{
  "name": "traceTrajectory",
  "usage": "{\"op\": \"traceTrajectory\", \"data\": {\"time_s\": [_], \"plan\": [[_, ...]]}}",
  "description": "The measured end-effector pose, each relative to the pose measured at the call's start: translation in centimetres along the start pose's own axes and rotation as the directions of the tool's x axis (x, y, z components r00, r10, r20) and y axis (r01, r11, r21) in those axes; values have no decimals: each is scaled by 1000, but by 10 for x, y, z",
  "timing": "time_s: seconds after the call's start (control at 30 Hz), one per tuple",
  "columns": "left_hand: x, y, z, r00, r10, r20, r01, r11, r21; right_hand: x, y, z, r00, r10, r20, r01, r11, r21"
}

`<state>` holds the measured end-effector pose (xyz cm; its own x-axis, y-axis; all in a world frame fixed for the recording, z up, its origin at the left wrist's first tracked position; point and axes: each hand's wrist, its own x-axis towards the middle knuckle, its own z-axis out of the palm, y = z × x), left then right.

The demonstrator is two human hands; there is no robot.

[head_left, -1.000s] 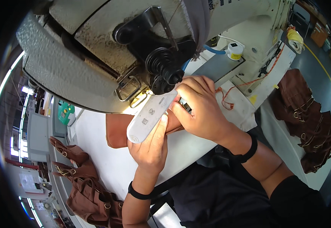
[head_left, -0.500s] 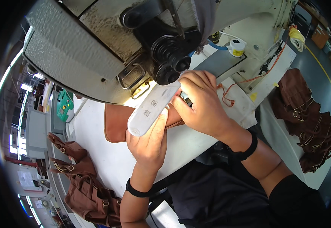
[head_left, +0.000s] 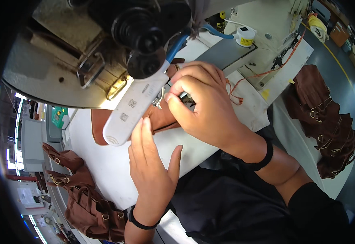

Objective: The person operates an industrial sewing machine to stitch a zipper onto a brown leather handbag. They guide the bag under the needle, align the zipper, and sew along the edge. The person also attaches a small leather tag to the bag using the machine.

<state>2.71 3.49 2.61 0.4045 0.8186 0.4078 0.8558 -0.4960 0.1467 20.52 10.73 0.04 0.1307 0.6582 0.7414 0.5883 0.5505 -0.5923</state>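
Beneath the head of an industrial sewing machine [head_left: 59, 77] lies a brown leather piece [head_left: 161, 116] on the white tabletop. My left hand [head_left: 151, 171] is open, its fingers stretched out with the fingertips at the leather's near side and the thumb held apart. Thumb and forefinger of my right hand [head_left: 210, 107] pinch together beside the machine's small metal parts [head_left: 158, 101]; whatever is between them is too small to make out. A long white rounded bar [head_left: 130, 110] with a blue cable hangs over the leather and hides part of it.
Several brown leather bags [head_left: 94, 211] rest at the left, and a pile of brown bags [head_left: 322, 122] with metal rings lies at the right. An orange cord [head_left: 263, 76] runs over the machine bed. A white round device [head_left: 245, 36] sits behind my right hand.
The view has shifted, so the machine head looks larger and farther left. My left hand has loosened and spread its thumb away from the leather. My right fingers stay by the metal parts.
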Motion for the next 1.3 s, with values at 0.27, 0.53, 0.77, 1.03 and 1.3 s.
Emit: {"op": "traceTrajectory", "data": {"time_s": [0.27, 0.53, 0.77, 1.03, 1.3], "plan": [[51, -22, 26, 999, -45, 11, 46, 981, -187, -7, -7, -5, 1000, -14, -3, 14, 1000, 22], [57, -20, 40, 987, 21, -161, -50, 983, -175, 16, 19, 2, 985, -72, -158, 8, 927, -375], [42, -20, 26, 900, 138, -414, -138, 990, 31, 32, 25, 8, 989, -40, 140, 86, 936, -341], [37, -16, 35, 902, 53, -429, -143, 973, -180, 31, 27, 17, 997, -80, -3, 77, 969, -236], [33, -19, 52, 894, 26, -447, -184, 932, -313, 18, 37, 4, 958, -220, -182, 244, 962, 120]]}}
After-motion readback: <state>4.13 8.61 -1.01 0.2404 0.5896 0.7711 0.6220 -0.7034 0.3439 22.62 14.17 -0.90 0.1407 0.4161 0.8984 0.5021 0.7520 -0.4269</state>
